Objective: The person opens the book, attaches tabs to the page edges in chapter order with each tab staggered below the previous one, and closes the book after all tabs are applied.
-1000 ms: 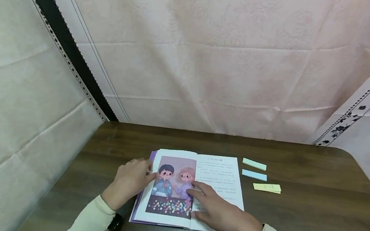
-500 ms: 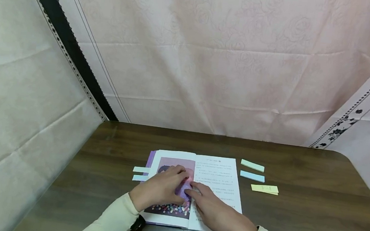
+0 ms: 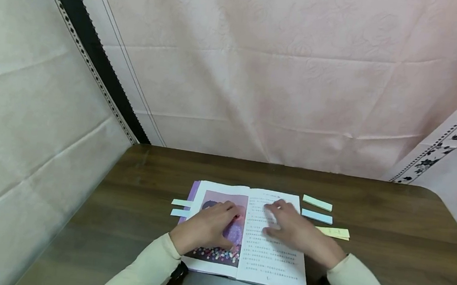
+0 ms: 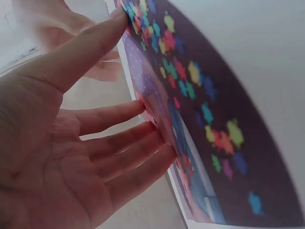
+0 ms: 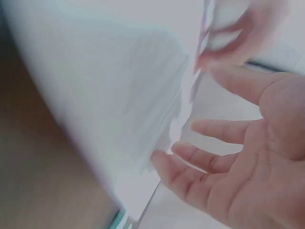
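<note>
An open book [image 3: 272,268] lies on the table, a colourful picture [image 3: 217,255] on its left page and printed text on the right. My left hand [image 3: 209,225] rests fingertips and thumb on the picture, fingers spread; in the left wrist view its fingertips [image 4: 164,155] meet the page. Over the text page is my right hand [image 3: 296,229], fingers loosely bent and holding nothing. It looks blurred in the right wrist view, where its fingertips [image 5: 162,160] overlap the page. A pale green tab [image 3: 182,202] and a pale blue tab [image 3: 180,212] stick out from the book's left edge.
Right of the book lie a green paper strip [image 3: 317,203], a blue strip [image 3: 317,216] and a yellow strip [image 3: 335,233], the yellow one partly behind my right hand. The brown wooden table [image 3: 386,258] ends at pale cloth hangings [image 3: 278,97] at the back.
My left hand has moved right from the book's left edge onto the picture, uncovering the two tabs. My right hand has left the centre fold and shifted right and up over the text page.
</note>
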Available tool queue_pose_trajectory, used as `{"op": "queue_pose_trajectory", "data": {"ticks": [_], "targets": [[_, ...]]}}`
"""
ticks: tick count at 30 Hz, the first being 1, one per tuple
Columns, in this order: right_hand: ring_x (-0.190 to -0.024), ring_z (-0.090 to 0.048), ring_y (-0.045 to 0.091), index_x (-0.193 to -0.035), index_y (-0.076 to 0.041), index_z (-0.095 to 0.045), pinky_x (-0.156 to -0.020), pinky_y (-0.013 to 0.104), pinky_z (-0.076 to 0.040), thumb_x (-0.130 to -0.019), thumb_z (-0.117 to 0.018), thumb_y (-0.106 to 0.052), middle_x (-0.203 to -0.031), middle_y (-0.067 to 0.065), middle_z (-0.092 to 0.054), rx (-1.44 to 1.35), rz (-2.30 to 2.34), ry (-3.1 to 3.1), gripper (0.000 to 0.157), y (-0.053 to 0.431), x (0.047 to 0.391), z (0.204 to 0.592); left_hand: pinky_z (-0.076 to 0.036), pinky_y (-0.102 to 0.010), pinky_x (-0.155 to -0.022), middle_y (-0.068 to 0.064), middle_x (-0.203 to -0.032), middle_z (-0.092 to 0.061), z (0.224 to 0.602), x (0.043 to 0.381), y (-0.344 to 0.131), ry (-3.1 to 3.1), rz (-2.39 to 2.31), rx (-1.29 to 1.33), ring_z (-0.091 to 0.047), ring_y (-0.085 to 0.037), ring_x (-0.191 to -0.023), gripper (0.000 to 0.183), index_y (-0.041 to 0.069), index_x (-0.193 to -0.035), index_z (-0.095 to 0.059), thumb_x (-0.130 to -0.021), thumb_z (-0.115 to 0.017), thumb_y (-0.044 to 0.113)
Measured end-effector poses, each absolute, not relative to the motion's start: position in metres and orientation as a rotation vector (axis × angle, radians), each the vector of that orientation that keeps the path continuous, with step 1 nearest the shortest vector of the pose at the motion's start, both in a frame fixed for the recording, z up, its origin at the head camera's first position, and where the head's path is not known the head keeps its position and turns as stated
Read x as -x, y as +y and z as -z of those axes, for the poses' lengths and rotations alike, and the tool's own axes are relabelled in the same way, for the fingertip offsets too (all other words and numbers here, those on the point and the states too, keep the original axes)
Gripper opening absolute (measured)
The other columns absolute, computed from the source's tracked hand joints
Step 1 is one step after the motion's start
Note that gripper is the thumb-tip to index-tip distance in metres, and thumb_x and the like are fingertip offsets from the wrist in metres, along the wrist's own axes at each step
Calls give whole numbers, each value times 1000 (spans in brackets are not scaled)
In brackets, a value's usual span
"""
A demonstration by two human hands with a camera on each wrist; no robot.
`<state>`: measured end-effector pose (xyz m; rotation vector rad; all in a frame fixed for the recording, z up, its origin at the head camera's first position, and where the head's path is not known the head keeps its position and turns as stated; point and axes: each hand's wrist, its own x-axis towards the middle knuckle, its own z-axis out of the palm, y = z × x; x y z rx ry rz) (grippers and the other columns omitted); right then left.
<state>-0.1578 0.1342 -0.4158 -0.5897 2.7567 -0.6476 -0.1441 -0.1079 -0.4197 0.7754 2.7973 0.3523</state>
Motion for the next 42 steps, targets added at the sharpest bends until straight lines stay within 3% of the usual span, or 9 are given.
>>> {"op": "queue_pose_trajectory", "data": {"ticks": [7, 12, 19, 22, 25, 28, 33, 37, 42], "targets": [[-137, -40, 47, -154, 6, -46, -110, 66, -38, -82, -91, -46, -151, 30, -43, 540, 441, 2803, 99, 169, 207, 425, -52, -45, -109, -7, -149, -57, 420, 146, -100, 2791, -334, -768, -59, -24, -132, 91, 13, -151, -54, -76, -96, 43], [-142, -36, 48, -155, 0, -48, -113, 70, -31, -83, -89, -49, -155, 27, -42, 576, 410, 2821, 96, 172, 213, 426, -51, -48, -109, -7, -151, -56, 417, 146, -99, 2793, -331, -740, -59, -26, -133, 93, 12, -152, -54, -75, -96, 44], [-137, -46, 45, -150, -2, -56, -113, 70, -34, -81, -91, -43, -146, 22, -53, 610, 292, 2930, 88, 164, 207, 423, -51, -47, -109, -9, -148, -58, 415, 147, -100, 2795, -337, -734, -61, -27, -129, 93, 8, -149, -56, -74, -96, 43], [-127, -55, 43, -147, -1, -58, -108, 66, -42, -83, -91, -34, -139, 23, -59, 589, 436, 2936, 79, 164, 205, 422, -52, -47, -109, -9, -148, -58, 416, 147, -100, 2793, -339, -735, -61, -27, -129, 92, 8, -149, -56, -75, -96, 43], [-120, -62, 39, -152, -2, -51, -99, 56, -52, -94, -83, -27, -141, 25, -60, 503, 792, 2912, 71, 169, 202, 421, -53, -46, -107, -9, -147, -58, 417, 146, -101, 2787, -346, -737, -62, -26, -126, 92, 8, -149, -55, -75, -96, 43], [-114, -67, 33, -163, -5, -34, -89, 44, -56, -107, -66, -30, -144, 27, -57, 357, 1318, 2740, 69, 174, 193, 419, -55, -44, -103, -7, -140, -61, 417, 146, -101, 2787, -331, -762, -63, -22, -115, 91, 9, -150, -55, -76, -95, 45], [-106, -65, 14, -167, -21, -21, -85, 28, -56, -115, -37, -43, -136, 12, -51, 28, 2134, 2058, 58, 161, 160, 426, -56, -42, -95, -4, -127, -63, 417, 146, -103, 2790, -326, -789, -60, -17, -101, 89, 11, -149, -56, -76, -95, 45], [-111, -64, 11, -168, -32, -13, -90, 25, -54, -117, -35, -32, -145, 9, -49, -28, 2285, 1827, 56, 140, 134, 440, -56, -45, -98, -4, -131, -64, 418, 145, -105, 2786, -363, -768, -62, -18, -104, 89, 12, -149, -56, -76, -96, 44], [-135, -51, 28, -169, -32, 1, -89, 29, -54, -116, -36, -20, -169, 16, -28, 115, 2132, 1946, 66, 125, 113, 454, -58, -47, -97, -6, -136, -63, 419, 144, -107, 2786, -409, -775, -64, -20, -105, 90, 12, -150, -56, -76, -95, 45]]}}
